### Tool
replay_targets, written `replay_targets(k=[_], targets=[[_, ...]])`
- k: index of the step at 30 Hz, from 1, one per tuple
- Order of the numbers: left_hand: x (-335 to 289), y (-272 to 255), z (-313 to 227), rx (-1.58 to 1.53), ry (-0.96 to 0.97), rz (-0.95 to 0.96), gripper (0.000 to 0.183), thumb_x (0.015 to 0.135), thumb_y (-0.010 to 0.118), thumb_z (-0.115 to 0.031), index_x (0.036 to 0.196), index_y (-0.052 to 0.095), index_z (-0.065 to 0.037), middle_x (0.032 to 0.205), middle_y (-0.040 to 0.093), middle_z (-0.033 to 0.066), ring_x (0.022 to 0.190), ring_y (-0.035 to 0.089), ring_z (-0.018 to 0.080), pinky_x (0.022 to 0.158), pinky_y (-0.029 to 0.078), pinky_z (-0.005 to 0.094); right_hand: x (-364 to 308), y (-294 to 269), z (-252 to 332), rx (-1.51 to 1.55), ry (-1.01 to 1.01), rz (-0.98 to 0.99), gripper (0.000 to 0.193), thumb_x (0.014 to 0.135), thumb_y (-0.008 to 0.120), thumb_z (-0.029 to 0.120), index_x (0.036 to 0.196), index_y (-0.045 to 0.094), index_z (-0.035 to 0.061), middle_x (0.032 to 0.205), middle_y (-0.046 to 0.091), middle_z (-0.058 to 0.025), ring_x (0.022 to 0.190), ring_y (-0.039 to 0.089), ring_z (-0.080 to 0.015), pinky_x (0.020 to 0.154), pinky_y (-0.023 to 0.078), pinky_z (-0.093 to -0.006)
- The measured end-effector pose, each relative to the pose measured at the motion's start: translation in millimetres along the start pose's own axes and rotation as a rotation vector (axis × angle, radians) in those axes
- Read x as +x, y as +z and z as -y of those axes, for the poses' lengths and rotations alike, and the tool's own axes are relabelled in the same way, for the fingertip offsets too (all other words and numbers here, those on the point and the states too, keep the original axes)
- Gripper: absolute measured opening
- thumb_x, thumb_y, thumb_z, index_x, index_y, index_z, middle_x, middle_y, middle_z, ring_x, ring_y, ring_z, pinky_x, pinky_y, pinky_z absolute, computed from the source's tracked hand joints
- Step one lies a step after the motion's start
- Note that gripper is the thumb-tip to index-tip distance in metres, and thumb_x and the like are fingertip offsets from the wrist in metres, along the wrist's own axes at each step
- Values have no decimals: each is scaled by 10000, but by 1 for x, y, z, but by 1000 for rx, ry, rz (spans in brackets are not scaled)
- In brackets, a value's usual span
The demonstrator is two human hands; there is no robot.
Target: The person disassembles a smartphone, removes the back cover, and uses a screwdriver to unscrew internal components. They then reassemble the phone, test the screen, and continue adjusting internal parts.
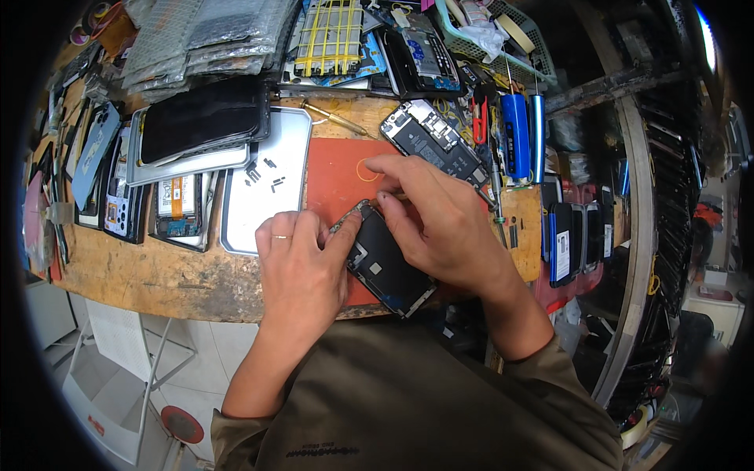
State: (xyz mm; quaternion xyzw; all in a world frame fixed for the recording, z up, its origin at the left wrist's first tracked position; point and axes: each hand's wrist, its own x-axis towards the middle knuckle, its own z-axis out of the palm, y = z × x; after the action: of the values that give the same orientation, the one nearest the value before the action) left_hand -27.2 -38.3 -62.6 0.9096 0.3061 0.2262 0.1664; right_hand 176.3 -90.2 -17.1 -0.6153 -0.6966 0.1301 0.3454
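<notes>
A dark phone screen panel (390, 265), its inner side up, lies tilted over the red-orange mat (338, 173). My left hand (302, 259), a ring on one finger, grips the panel's upper left edge between thumb and curled fingers. My right hand (448, 224) is bent over the panel's upper end. Its index finger reaches forward, while the thumb and another finger come together near the panel's corner; anything between them is too small to make out. Beyond, an opened phone body (432, 145) with black battery and bare circuit parts lies at an angle.
A white tray (294, 149) holds small black pieces (263, 173), with phones (200, 118) stacked across its corner. Also about are a brass screwdriver (334, 118), a yellow rubber band (366, 170), blue tools (514, 137), bubble-wrapped packs (208, 35) and a green basket (542, 67).
</notes>
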Motion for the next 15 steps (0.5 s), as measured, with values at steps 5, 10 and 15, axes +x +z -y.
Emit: replay_targets(k=[5,10,15], targets=[[-2,1,3,18,14,10,465,801,741,-41,1253,806,-130,944,525,55,961,544,283,942,424,469,1,2,-2,20,-1,3,363,927,679,-60,1284,614,-60,1150,710,-236,1006,718,-450,849,602,-499],[-5,2,4,38,29,-6,470,798,739,-43,1256,807,-128,934,525,55,962,552,284,934,431,468,10,-4,-1,-53,-145,91,348,957,688,-35,1303,657,-3,1033,691,-181,898,713,-384,770,595,-438],[-5,3,6,20,36,-4,460,806,734,-43,1252,808,-126,923,525,54,960,559,286,926,437,463,16,-15,9,-212,-4,309,330,932,687,-18,1261,675,3,1028,654,-182,973,674,-398,799,569,-452]])
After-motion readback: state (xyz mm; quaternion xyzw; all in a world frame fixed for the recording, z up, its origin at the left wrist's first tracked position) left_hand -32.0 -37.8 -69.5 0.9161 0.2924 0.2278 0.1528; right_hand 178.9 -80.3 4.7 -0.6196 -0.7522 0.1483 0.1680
